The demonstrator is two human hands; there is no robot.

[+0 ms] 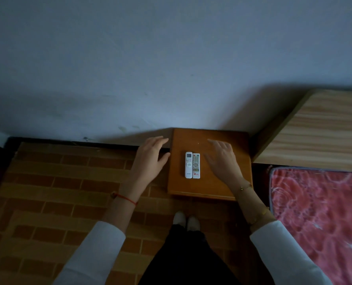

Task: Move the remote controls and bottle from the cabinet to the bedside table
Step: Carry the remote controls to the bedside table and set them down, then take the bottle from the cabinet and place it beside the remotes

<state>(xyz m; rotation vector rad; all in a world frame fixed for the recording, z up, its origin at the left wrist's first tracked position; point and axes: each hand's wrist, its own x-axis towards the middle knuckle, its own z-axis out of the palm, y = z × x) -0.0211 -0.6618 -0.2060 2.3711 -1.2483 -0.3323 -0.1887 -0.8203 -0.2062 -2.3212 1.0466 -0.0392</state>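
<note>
Two white remote controls lie side by side on the brown wooden bedside table. The left remote has a small screen at its top; the right remote has coloured buttons and a red logo. My left hand hovers just off the table's left edge, fingers apart, holding nothing. My right hand is spread over the table top just right of the remotes, also holding nothing. No bottle and no cabinet are in view.
The table stands against a pale wall. A light wooden headboard and a bed with a red patterned cover are on the right. Brick-patterned flooring extends left. My feet are just in front of the table.
</note>
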